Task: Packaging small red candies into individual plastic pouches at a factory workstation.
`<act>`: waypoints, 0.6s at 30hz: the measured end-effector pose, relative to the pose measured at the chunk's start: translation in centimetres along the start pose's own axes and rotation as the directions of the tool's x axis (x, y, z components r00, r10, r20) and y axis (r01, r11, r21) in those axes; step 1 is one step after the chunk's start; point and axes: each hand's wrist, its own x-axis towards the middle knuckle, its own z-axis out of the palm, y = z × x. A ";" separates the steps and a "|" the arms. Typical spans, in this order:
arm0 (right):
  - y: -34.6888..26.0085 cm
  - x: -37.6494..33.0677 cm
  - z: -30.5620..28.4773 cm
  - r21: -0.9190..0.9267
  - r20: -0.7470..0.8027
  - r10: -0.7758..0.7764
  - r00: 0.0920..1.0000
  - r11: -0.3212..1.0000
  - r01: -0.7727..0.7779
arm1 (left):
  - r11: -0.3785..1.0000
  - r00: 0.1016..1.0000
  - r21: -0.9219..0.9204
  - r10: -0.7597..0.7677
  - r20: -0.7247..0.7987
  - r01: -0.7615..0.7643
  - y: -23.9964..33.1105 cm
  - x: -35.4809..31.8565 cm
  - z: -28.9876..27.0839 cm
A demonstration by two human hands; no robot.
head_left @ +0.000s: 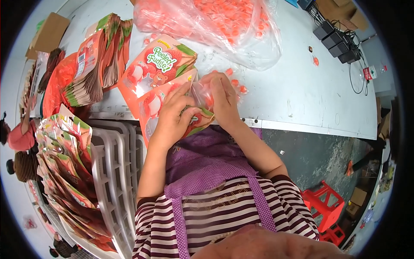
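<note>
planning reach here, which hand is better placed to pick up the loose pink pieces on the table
Probably the right hand: it is close beside the loose pink pieces, while the left hand lies over the nearer pink pouch, farther to the left.

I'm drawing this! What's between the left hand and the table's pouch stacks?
Two overlapping pink pouches, in the head view; the left hand touches one.

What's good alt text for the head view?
A person's two bare hands work over a white table: the left hand rests on a printed pouch, the right hand is at clear plastic beside it. Beyond lies a large clear bag of red pieces. Pouch stacks and a pouch-filled crate are at left.
</note>
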 end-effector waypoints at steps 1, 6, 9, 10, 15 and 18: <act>0.1 -0.1 -0.2 -0.001 0.025 0.047 0.999 0.999 -0.047 | 0.999 1.000 -0.033 -0.026 -0.002 0.026 0.1 -0.1 -0.1; 0.5 -0.5 -0.5 -0.141 0.091 -0.052 0.995 0.988 0.065 | 0.997 0.998 0.077 0.025 0.060 -0.029 0.4 -0.1 -0.6; 0.4 -0.3 -1.0 -0.235 0.135 -0.122 0.983 0.960 0.151 | 0.977 0.992 0.185 0.087 0.088 -0.102 1.0 0.1 -0.8; 0.4 -0.3 -1.1 -0.229 0.150 -0.086 0.985 0.966 0.119 | 0.963 0.988 0.231 0.117 0.098 -0.137 1.1 0.2 -0.8; 0.5 -0.4 -0.9 -0.069 0.068 0.175 0.982 0.983 -0.170 | 0.957 0.984 0.242 0.140 0.106 -0.162 1.8 0.3 -0.6; 0.5 -0.2 -0.6 -0.217 0.040 0.000 0.999 0.976 0.009 | 0.960 0.984 0.231 0.139 0.107 -0.161 1.7 0.5 -0.3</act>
